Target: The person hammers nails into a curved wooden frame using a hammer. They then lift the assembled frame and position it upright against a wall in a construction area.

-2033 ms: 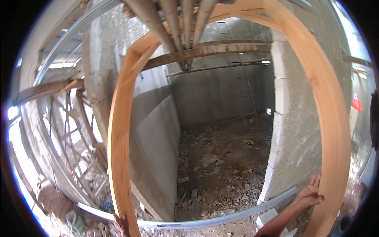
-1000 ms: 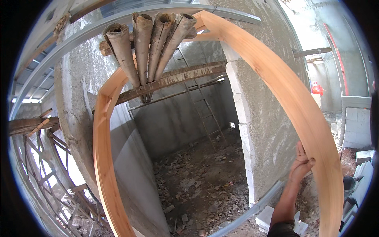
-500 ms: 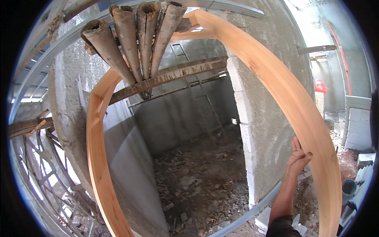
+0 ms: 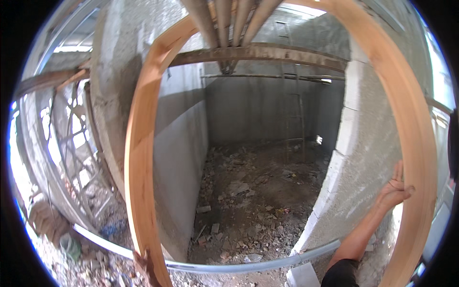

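Observation:
A tall door frame of light reddish wood stands upright around me, its left post (image 4: pixel 139 158) and right post (image 4: pixel 416 143) joined by a head piece at the top of the view. My left hand (image 4: pixel 147 269) grips the left post low down, at the bottom of the picture, with part of the hand cut off by the edge. On the right, my right hand (image 4: pixel 395 189) holds the inner edge of the right post, its thumb across the front face and its fingers pointing up along the edge.
Beyond the frame lies a wall opening with white block edges (image 4: pixel 342 129) and a rubble floor (image 4: pixel 253 191). A rough beam (image 4: pixel 267 51) crosses overhead, with several poles (image 4: pixel 224 24) above it. A grey metal strip (image 4: pixel 248 266) runs low across the front. A ladder (image 4: pixel 294 105) stands inside.
My view has tilted down and turned left, so the frame sits further right and higher. My left hand now shows on the left post. My right hand keeps its hold.

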Demonstrator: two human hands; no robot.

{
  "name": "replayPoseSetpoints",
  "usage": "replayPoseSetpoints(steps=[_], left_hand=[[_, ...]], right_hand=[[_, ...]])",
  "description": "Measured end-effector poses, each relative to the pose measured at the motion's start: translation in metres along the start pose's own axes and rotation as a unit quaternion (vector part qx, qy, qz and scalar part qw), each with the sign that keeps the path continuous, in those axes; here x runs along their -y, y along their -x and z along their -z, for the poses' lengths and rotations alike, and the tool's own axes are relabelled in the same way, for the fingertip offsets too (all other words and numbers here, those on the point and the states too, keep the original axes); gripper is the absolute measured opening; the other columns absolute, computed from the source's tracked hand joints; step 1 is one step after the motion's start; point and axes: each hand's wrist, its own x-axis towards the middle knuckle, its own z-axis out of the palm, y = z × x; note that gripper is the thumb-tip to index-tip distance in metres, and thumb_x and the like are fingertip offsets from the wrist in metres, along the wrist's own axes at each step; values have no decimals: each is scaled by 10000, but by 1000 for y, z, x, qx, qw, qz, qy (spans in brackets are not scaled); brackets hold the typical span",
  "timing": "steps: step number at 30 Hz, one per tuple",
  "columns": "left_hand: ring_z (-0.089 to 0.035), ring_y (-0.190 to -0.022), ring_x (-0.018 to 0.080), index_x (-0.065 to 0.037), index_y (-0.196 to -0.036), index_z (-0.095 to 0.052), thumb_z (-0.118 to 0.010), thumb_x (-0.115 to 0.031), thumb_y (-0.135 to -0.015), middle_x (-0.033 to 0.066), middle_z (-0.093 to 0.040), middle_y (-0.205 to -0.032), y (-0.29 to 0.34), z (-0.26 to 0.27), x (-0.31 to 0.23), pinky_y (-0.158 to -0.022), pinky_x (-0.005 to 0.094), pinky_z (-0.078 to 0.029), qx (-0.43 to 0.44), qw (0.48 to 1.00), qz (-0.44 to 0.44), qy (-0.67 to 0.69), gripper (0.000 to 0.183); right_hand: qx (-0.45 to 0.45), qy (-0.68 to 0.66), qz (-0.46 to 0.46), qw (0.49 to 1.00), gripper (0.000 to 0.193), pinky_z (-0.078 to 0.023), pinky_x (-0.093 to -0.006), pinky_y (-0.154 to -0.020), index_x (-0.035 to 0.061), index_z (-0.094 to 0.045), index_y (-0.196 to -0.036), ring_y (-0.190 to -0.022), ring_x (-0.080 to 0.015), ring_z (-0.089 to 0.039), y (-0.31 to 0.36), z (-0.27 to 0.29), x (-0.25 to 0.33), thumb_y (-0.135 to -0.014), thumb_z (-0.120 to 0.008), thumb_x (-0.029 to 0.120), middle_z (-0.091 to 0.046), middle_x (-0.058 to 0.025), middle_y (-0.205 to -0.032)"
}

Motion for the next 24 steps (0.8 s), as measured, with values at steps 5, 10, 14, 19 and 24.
replayPoseSetpoints(steps=[5, 10, 14, 19, 24], left_hand=[[-554, -728, 368, 7, -837, -483, -638, -527, -698, 211, -572, -761, -6, 32, -73, -656, 454, -397, 70, 995, 57, -52, 574], [-554, -694, 357, -2, -823, -470, -613, -536, -725, 202, -562, -715, -30, 1, -98, -645, 446, -402, 57, 997, 32, -36, 562], [-552, -720, 383, -17, -821, -442, -677, -495, -696, 206, -563, -738, -62, -20, -117, -652, 450, -407, 54, 996, 61, -37, 547], [-585, -761, 380, -29, -917, -494, -585, -619, -722, 202, -601, -785, -99, -60, -121, -682, 465, -424, 3, 999, 7, -35, 628], [-584, -847, 371, 15, -1031, -493, -534, -614, -764, 228, -601, -904, -120, -88, -129, -747, 453, -423, 31, 999, 4, 10, 684]], right_hand=[[-13, 36, 0, 999, 860, -372, -445, -998, -68, -272, -1318, -1116, -394, -485, 11, -44, -27, -813, -466, 601, -424, -223, -1274], [-23, 29, -18, 999, 787, -359, -447, -1008, -48, -246, -1341, -1112, -403, -485, 9, -58, -60, -862, -395, 559, -391, -202, -1314], [-25, 23, -24, 999, 757, -354, -464, -1006, -7, -214, -1363, -1124, -438, -466, 18, -67, -92, -876, -377, 549, -373, -177, -1339], [-56, 11, -14, 998, 705, -379, -475, -980, 43, -226, -1368, -1113, -423, -481, 37, -96, -127, -883, -382, 530, -382, -144, -1337], [-73, -19, -29, 997, 669, -407, -472, -948, 97, -221, -1381, -1091, -405, -504, 51, -96, -158, -886, -384, 517, -382, -123, -1342]])
